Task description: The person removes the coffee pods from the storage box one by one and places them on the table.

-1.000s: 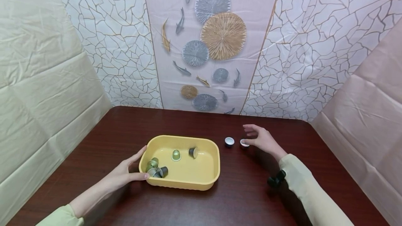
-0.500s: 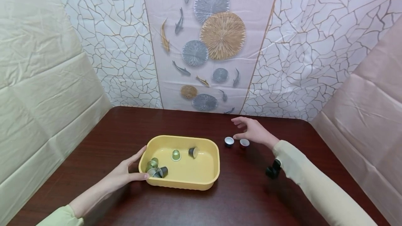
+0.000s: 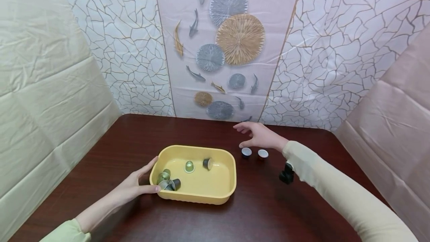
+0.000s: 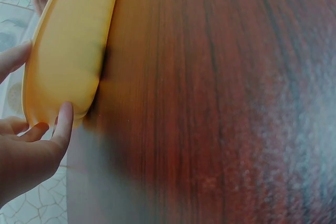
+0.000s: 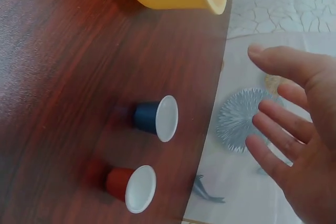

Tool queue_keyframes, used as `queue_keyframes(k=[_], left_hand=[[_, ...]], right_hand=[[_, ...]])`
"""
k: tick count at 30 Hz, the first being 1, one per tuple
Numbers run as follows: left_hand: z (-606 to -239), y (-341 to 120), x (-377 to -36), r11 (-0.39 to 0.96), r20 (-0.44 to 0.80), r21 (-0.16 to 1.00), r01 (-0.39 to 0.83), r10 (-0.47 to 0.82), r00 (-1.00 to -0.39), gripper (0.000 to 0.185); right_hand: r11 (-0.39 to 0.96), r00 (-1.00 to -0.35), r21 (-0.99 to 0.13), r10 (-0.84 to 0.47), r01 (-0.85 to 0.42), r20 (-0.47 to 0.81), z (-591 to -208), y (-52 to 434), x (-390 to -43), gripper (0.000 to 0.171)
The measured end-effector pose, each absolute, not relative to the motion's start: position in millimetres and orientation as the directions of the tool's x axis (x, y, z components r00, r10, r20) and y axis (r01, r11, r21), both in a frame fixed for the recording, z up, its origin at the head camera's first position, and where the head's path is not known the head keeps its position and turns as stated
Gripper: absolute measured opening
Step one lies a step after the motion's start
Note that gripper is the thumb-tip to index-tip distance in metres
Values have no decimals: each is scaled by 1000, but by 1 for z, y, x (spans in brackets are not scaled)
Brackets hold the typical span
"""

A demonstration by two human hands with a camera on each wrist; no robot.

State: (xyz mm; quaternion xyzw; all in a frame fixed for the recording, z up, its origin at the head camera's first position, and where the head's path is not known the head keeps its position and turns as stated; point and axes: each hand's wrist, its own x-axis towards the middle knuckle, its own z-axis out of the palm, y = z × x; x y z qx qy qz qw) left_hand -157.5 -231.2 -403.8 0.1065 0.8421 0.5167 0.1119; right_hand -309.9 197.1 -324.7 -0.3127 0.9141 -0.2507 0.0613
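– Where are the hands?
– Left hand (image 3: 132, 188) rests flat-fingered against the yellow plastic tub's (image 3: 198, 195) left rim; right hand (image 3: 260, 137) hovers spread over the blue foil-topped capsule (image 3: 246, 152).
– Room?
– Bare dark wooden table (image 3: 255, 212) toward the near edge.

Yellow tray (image 3: 198, 194), blue capsule (image 5: 152, 118), red capsule (image 5: 126, 184) (white tops), dark wood-grain table (image 3: 255, 212).

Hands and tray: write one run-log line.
left hand holds tray | right hand open over blue capsule, red capsule

Fish-and-lily-pad backdrop (image 3: 221, 44) behind the dark wooden table (image 3: 255, 212); possibly a small black clip (image 3: 286, 174).
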Motion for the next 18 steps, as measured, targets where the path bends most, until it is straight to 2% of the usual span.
queue_keyframes(k=[18], left_hand=[[-404,-230,-158,449,-81,891,63,294,-952,97]], right_hand=[[575,-635,-448,-772,-685,-21,-287,146,-317,63]])
